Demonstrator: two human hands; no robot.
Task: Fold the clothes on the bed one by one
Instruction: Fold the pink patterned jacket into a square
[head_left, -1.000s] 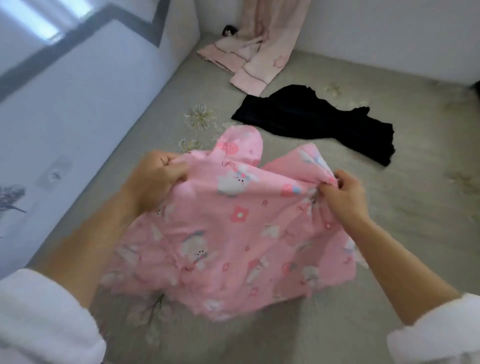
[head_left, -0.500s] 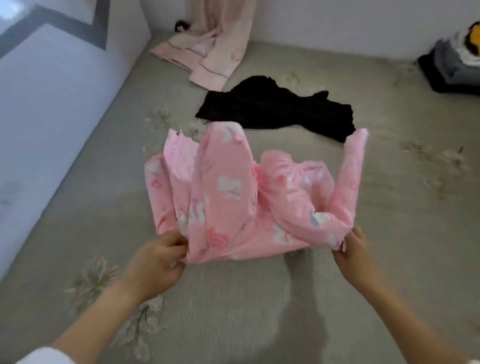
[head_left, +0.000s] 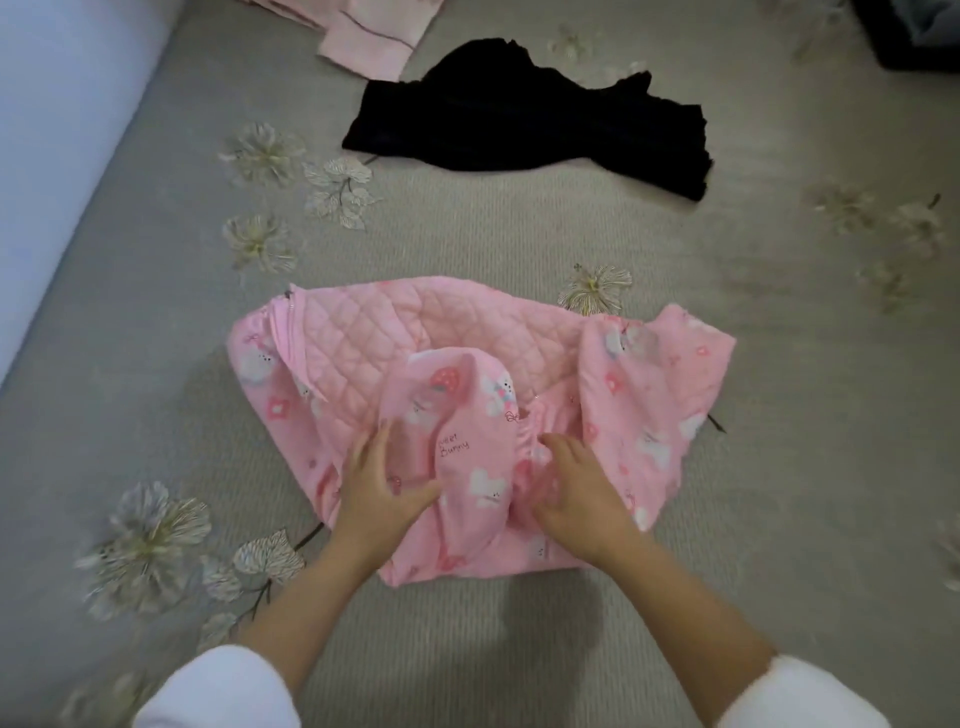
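Pink quilted lining now faces up: the pink garment (head_left: 644, 384) lies on the bed (head_left: 753, 545), where half a second ago it hung in the air, pinched at its near edge. Both hands have let go. The left hand (head_left: 382, 493) and right hand (head_left: 576, 493) rest flat on it, fingers straight, either side of a bunched middle piece. Smoothing has likely begun, with no fold yet. The black garment (head_left: 530, 124) waits beyond.

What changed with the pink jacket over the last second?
The jacket came down from the air onto the bed, quilted lining up. The left hand and right hand let go of its edges and now press flat on it. The black garment and pale pink clothes stayed put.
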